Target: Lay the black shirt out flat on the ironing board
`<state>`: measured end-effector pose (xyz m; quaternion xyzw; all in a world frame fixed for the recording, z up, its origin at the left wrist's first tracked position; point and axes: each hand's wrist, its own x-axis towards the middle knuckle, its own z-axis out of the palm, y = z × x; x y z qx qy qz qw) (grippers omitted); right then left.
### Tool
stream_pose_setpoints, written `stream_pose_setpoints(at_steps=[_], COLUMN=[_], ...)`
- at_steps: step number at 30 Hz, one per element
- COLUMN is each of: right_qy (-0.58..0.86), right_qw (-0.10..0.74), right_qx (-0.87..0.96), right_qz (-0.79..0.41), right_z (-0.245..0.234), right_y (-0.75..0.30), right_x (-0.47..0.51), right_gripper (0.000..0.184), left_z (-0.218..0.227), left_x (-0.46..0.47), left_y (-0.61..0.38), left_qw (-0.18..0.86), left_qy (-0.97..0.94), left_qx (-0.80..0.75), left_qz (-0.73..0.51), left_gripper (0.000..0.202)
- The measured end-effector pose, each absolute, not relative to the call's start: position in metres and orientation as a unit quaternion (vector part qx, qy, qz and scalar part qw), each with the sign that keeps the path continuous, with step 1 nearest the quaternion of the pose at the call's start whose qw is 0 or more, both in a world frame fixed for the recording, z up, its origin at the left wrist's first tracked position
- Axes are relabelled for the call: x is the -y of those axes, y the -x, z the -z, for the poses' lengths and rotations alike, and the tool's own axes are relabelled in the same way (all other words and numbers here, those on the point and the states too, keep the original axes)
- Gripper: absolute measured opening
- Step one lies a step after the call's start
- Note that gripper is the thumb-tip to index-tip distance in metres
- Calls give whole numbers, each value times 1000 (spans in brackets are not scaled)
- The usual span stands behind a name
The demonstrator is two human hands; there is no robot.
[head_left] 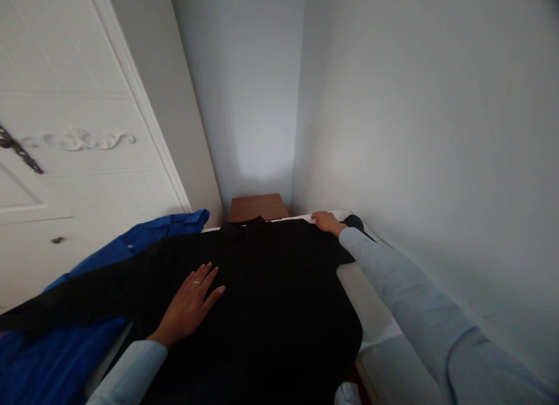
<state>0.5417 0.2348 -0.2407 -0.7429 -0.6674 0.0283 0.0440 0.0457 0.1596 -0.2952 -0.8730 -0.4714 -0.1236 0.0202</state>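
Note:
A black collared shirt [271,300] is spread out, collar away from me, one long sleeve stretched to the left. My left hand [192,303], with a ring on one finger, lies flat on its chest, fingers spread. At the shirt's far right shoulder, my right hand [327,222] has its fingers curled round the edge of the cloth; the fingertips are partly hidden. A dark bit of fabric [353,221] shows just beyond my right wrist. Under the shirt is a white padded surface [371,312].
Blue clothing [52,358] lies at the left, partly beneath the black sleeve. A white wardrobe [87,131] with dark handles stands on the left. Behind is a small brown wooden surface [257,207] in the corner. The grey wall [428,131] runs close along the right.

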Motion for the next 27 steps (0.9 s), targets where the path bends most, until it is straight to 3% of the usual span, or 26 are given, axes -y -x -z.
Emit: stream_pose_setpoints(at_steps=[5,16,27], right_qy=[740,765,875], right_qw=[45,78,32], right_qx=[670,639,483], right_qz=[-38,10,21], right_z=[238,243,223], right_y=[-553,-564,-629], right_x=[-237,-220,-141], right_gripper=[30,38,50], left_z=[302,304,301], left_x=[-161,-162,-164], left_y=[-42,-44,-46], left_qw=[25,32,24], left_qy=[873,873,873], left_qx=[468,467,472], left_qz=[133,137,121], left_gripper=[69,71,78])
